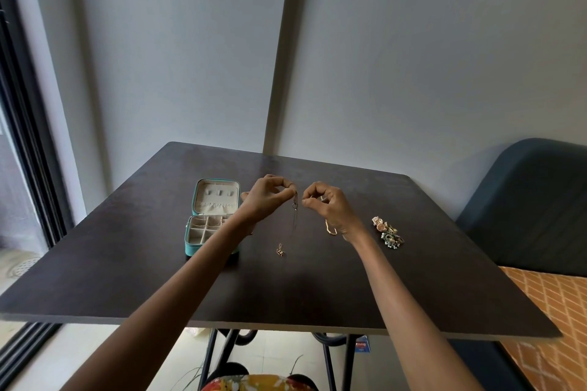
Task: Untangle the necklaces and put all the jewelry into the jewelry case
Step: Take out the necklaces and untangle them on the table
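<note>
My left hand (266, 198) and my right hand (328, 205) are raised above the dark table (127, 263), close together. Between their fingertips they pinch thin, tangled necklace chains (295, 209) that hang down. A small gold pendant (280, 250) at the lower end lies on the table. A gold chain (330, 228) hangs from under my right hand. The teal jewelry case (190, 244) lies open to the left, lid back, with beige compartments; my left forearm hides its right edge.
A pile of earrings and rings (387, 232) lies on the table right of my right hand. A blue sofa (524, 209) and an orange patterned cushion (556, 311) stand at the right. A window frame (28, 152) runs along the left.
</note>
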`<state>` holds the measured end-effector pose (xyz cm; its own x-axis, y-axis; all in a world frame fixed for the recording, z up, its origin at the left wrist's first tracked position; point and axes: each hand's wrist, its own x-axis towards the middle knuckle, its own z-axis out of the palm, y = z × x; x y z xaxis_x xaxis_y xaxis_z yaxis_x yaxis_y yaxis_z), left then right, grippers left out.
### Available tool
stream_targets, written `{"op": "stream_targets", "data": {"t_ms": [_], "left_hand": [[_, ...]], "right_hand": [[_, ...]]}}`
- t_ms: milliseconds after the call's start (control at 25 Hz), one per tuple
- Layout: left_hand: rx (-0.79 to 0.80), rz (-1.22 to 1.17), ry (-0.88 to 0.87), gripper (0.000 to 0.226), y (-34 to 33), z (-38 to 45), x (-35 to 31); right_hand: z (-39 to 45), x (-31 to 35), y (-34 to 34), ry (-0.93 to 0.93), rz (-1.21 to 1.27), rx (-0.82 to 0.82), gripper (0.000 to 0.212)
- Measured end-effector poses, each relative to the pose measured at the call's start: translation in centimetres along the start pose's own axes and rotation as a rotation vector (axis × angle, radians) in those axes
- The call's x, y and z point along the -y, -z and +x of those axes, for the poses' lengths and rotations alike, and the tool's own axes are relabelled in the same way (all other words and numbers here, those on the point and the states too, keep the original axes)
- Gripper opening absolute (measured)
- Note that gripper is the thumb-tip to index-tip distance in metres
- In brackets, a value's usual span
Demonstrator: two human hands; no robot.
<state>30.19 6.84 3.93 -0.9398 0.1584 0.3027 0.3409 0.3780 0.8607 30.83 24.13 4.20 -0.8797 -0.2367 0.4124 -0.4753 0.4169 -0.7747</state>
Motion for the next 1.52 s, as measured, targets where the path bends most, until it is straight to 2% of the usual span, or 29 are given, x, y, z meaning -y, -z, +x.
{"op": "stream_targets", "data": {"t_ms": [120,200,320,400,480,560,640,760,880,1000,1120,1240,1360,1520], "left_hand": [[0.015,0.005,-0.004,0.022,0.3,0.3,0.2],[-0.002,0.014,0.018,0.017,0.4,0.4,0.1],[-0.039,0.064,0.027,0.019,0.4,0.5,-0.1],[-0.06,0.206,0.05,0.023,0.5,0.5,-0.3],[-0.052,0.391,0.054,0.016,0.5,0.6,-0.7],[-0.036,0.475,0.028,0.015,0.5,0.7,-1.2],[-0.023,0.357,0.028,0.012,0.5,1.0,-1.2],[-0.016,-0.049,0.098,0.019,0.8,0.9,-0.6],[-0.014,-0.148,0.152,0.03,1.4,0.2,-0.5],[-0.037,-0.242,0.21,0.02,1.8,0.2,-0.2],[-0.023,-0.33,0.232,0.019,1.3,-0.1,-0.3],[-0.052,-0.589,0.222,0.024,0.2,-0.5,0.0],[-0.043,-0.902,0.185,0.029,-0.7,-0.6,0.5],[-0.032,-0.997,0.175,0.026,-1.4,-0.5,0.5]], "right_hand": [[0.1,-0.3,-0.2,-0.026,-0.004,-0.073,0.017],[0.3,-0.1,-0.4,-0.023,-0.011,-0.116,0.012],[0.6,0.1,-0.4,0.016,-0.093,-0.101,0.012],[0.7,0.1,-0.4,0.049,-0.187,-0.1,0.015],[0.8,0.3,-0.5,0.08,-0.289,-0.099,0.016],[1.0,0.5,-0.6,0.131,-0.38,-0.113,0.016],[1.3,0.7,-0.8,0.15,-0.385,-0.134,0.016],[1.1,0.5,-0.9,0.134,-0.23,-0.159,0.023],[0.5,0.2,-0.7,0.09,-0.145,-0.137,0.012],[0.3,-0.1,-0.5,0.012,-0.028,-0.13,0.022],[0.3,0.1,-1.1,-0.092,0.171,-0.142,0.017],[0.4,0.5,-2.0,-0.189,0.475,-0.177,0.014],[0.0,0.6,-2.7,-0.248,0.666,-0.13,0.022],[-0.4,0.6,-3.3,-0.294,0.786,-0.16,0.013]]}}
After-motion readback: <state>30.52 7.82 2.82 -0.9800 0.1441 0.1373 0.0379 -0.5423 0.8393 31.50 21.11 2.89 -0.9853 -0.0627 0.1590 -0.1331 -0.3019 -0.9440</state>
